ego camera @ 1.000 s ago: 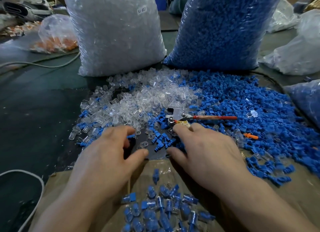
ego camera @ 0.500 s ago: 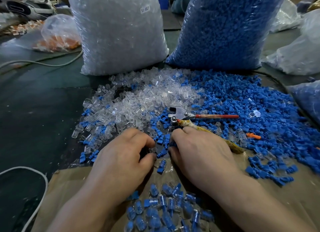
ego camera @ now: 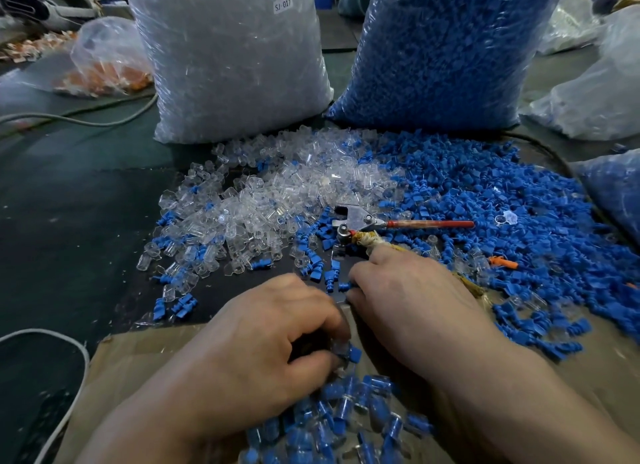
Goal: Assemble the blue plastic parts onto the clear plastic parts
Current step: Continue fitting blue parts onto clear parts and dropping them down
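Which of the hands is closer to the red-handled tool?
Right. The right hand lies just below the red-handled tool; the left hand sits farther down, pinching a blue-and-clear part.

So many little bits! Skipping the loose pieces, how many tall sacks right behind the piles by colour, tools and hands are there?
Tall sack of clear parts: 1
Tall sack of blue parts: 1
Red-handled pliers: 1
Hands: 2, left hand pinching a blue-and-clear part, right hand
Total: 5
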A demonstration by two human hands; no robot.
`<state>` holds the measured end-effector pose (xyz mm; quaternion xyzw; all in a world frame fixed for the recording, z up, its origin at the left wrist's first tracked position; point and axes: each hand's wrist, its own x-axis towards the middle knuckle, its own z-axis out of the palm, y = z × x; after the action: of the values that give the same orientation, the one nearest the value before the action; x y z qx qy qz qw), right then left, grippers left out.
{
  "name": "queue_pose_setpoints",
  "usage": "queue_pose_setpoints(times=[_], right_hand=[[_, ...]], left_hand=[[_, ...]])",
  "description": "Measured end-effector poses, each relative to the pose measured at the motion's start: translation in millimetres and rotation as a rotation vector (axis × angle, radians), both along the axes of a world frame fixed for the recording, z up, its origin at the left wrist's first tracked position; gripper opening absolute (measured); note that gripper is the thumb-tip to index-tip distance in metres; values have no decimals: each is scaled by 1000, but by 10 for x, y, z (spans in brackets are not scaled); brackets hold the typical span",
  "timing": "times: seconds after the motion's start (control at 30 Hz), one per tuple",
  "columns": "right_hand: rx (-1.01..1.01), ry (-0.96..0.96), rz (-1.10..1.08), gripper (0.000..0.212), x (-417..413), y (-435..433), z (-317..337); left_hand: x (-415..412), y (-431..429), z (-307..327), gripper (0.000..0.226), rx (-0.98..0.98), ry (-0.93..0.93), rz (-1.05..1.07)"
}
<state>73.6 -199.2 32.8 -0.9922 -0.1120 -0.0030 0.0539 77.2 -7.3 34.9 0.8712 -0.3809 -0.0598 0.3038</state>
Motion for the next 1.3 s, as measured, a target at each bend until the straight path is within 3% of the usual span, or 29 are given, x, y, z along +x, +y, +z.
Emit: queue_pose_setpoints(times=[0.1,0.2,0.33,0.43,0.57,0.77,0.87,1.03,1.3], right_hand=[[0,14,28,3,-14,8,6],[50,-2,21,19,-32,9,24],[220,-57,9,11,-76,-18,61],[340,-68,-4,10,-122,-29,83],[585,-82,-83,13,-140,-32,95],[1009,124,-139,6,-162,-6,132],[1154,277,-97,19,-218,68,156],[861,-7,6,11,-224,97,97],[598,-198,123,20,-247,131,119]], left_hand=[[-20,7,1,15,-9,71,5],[-42,9,-12,15,-107,169,173],[-37,2,-22,22,-303,377,399],[-19,1,-23,40,-423,433,481],[-5,-17,-68,45,-524,470,550],[-11,0,-97,30,-592,528,571],[-30,-20,-100,27,-679,615,552],[-40,-29,-77,33,-778,680,548],[-61,-48,-11,36,-829,737,505]])
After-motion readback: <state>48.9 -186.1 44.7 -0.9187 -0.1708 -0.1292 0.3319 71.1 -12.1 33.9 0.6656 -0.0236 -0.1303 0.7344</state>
